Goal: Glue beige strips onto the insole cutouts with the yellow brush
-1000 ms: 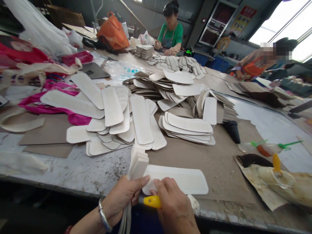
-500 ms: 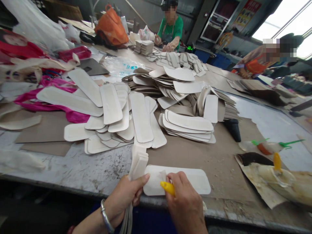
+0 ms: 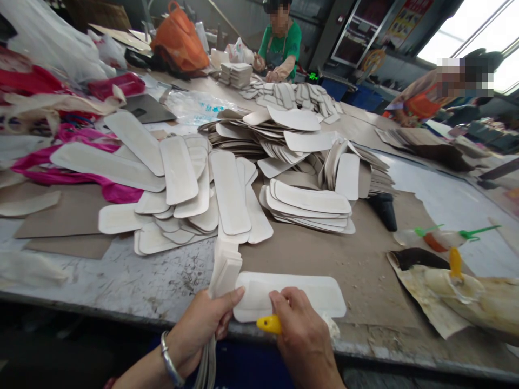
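My left hand (image 3: pixel 200 327) is closed round a bundle of white strips (image 3: pixel 224 270) that stands up from the near table edge; a metal bangle is on that wrist. My right hand (image 3: pixel 302 335) is closed on a yellow-handled tool (image 3: pixel 268 324) and rests on the near end of a long white rounded pad (image 3: pixel 302 292) lying flat on brown paper (image 3: pixel 324 254). The tool's working end is hidden under my fingers.
Heaps of similar white pads (image 3: pixel 190 189) and a neat stack (image 3: pixel 310 208) cover the table's middle. Glue-smeared paper with a yellow-tipped bottle (image 3: pixel 456 270) lies at right, a black object (image 3: pixel 383 208) beside the stack. Pink fabric (image 3: pixel 73 173) is at left. Two people work at the far side.
My right hand with the yellow tool moved up onto the pad, then drew back toward the near edge. The left hand kept its hold on the bundle. The view shifted slightly.
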A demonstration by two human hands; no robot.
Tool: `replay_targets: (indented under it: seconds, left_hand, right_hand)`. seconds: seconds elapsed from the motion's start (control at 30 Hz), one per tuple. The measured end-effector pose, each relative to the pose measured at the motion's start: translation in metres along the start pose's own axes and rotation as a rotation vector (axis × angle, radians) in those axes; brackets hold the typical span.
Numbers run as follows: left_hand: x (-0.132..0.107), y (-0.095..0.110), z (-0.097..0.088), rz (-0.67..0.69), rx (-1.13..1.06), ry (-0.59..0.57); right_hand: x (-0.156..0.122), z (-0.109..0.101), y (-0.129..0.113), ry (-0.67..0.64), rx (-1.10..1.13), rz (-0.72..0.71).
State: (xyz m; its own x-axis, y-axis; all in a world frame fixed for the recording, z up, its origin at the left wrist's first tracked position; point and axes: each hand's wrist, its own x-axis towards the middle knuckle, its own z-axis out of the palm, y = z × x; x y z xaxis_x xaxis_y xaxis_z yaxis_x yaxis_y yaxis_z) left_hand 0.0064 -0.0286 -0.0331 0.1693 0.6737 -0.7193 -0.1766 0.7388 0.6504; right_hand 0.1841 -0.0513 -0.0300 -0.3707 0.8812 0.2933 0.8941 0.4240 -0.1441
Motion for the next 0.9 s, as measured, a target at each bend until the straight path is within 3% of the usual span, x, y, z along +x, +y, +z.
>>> replay_targets:
  seconds: [0.17,0.5,0.73,0.9]
  left_hand:
    - [-0.003,0.001,0.003,-0.008,-0.014,0.029]
    - [-0.002,0.008,0.006,0.011,0.097,0.035]
    - [0.0,0.002,0.005,-0.013,0.055,0.048]
    - [0.007,-0.006,0.002,-0.009,0.062,0.075]
  right_hand:
    - [-0.002,0.004,-0.012,-0.016,0.135,0.058]
    - [0.013,0.008,-0.028,0.023,0.147,0.06]
    - [0.002,0.009,0.001,0.208,0.065,0.13]
    - [-0.009,0.008,0.021,0.076,-0.139,-0.073]
